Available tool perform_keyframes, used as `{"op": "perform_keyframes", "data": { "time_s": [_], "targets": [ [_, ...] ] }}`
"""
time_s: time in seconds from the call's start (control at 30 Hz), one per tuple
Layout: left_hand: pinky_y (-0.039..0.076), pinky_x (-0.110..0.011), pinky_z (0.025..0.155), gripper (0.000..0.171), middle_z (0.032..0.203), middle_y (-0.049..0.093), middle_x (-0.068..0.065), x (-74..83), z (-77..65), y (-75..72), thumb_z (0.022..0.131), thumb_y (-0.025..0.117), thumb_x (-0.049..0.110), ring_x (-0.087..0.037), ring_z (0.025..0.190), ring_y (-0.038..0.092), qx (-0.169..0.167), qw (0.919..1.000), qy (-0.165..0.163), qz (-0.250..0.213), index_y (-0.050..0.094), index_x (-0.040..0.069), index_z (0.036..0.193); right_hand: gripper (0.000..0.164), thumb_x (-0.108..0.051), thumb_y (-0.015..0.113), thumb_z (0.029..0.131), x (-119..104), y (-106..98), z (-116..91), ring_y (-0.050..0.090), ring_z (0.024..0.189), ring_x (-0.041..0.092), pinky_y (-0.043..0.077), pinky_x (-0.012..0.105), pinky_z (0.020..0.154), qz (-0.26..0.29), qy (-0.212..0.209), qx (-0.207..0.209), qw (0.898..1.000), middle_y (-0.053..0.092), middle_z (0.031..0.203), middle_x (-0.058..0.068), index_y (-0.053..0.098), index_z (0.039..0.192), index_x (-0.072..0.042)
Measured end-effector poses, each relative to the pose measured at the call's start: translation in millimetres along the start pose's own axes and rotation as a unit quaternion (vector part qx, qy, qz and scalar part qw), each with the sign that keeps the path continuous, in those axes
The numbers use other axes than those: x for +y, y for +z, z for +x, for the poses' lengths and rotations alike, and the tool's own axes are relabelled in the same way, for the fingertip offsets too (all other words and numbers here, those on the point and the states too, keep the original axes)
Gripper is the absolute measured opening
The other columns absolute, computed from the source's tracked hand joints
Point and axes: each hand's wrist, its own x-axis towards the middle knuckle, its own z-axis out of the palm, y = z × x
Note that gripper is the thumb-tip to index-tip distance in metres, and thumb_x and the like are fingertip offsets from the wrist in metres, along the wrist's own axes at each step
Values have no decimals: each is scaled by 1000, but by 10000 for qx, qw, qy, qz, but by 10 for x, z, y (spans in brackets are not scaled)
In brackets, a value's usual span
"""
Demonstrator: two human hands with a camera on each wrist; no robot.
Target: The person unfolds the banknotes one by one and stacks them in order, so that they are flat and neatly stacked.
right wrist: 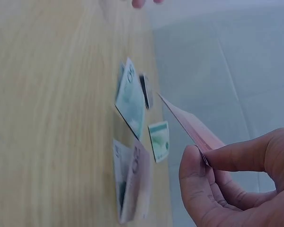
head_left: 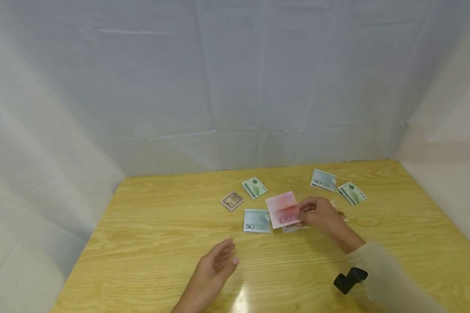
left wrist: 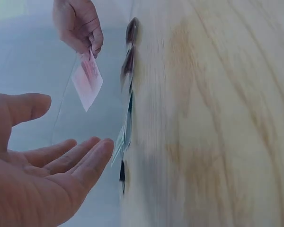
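My right hand pinches a pinkish-red 100 banknote by its edge, between thumb and forefinger. In the right wrist view the note is held up off the table. Below it lies a folded purplish note, partly covered in the head view. Just left of that is a folded blue-green 50 note. My left hand hovers over the near part of the table, holding nothing; its fingers and thumb are spread apart in the left wrist view.
Further back lie a folded green note and a small brown note. Another 50 note and a green note lie at the back right. Pale cloth hangs behind the wooden table.
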Motion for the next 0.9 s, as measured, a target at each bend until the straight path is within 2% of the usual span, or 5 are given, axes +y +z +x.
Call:
{"op": "perform_keyframes", "data": {
  "time_s": [0.4,0.5,0.63,0.73,0.9],
  "targets": [
    [57,-33,98,61,136,57,-30,-59,58,124,102,63,23,-39,120,62,-21,9943,-252,-1040,40,-13,146,23,5,69,88,126,318,-380,65,78,22,64,38,75,881,63,-642,9940,59,99,16,61,108,10],
    [58,-30,95,61,133,59,-32,-56,83,173,102,63,20,-38,116,65,-8,9855,-412,-1644,39,-16,144,22,7,68,88,148,367,-440,65,79,22,65,38,77,1253,-60,-994,9871,57,97,14,59,107,11],
    [59,-31,92,56,128,63,-29,-43,123,237,101,65,15,-31,110,69,112,9671,-775,-2420,43,-17,141,22,8,67,87,183,424,-489,65,79,22,65,39,78,1629,-214,-1338,9773,57,95,12,58,106,12],
    [60,-31,90,51,122,67,-26,-32,140,274,99,67,12,-26,105,70,266,9596,-977,-2627,49,-18,136,22,9,66,85,196,475,-511,65,77,22,65,39,78,1723,-203,-1433,9744,57,94,12,59,105,13],
    [62,-30,86,45,116,70,-25,-16,155,302,97,66,8,-23,98,72,463,9575,-1131,-2613,53,-18,131,23,10,67,83,203,553,-534,67,73,22,65,37,75,1674,-147,-1362,9763,58,93,13,58,104,13]
  ]
}}
